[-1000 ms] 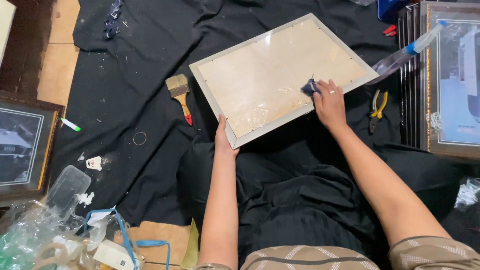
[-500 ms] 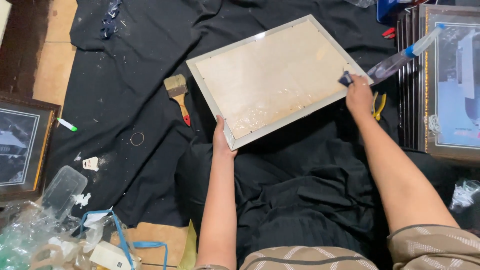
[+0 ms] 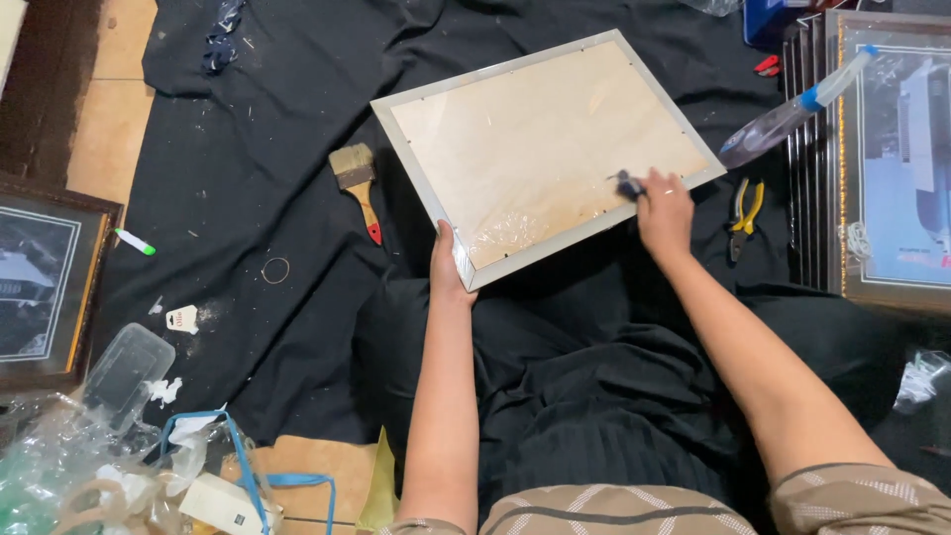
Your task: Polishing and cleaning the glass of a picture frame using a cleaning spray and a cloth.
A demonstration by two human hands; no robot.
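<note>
Frame [image 3: 545,159] | silver-edged, tan back up | left hand [image 3: 448,269] grips edge | right hand [image 3: 664,210] pinches dark cloth [image 3: 626,184]

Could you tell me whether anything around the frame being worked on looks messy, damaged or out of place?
The frame's backing board shows brownish blotches near the right hand, which presses a small dark object there. White flecks dust the black cloth, and torn plastic wrap piles up at lower left. The left hand grips the frame's edge.
</note>
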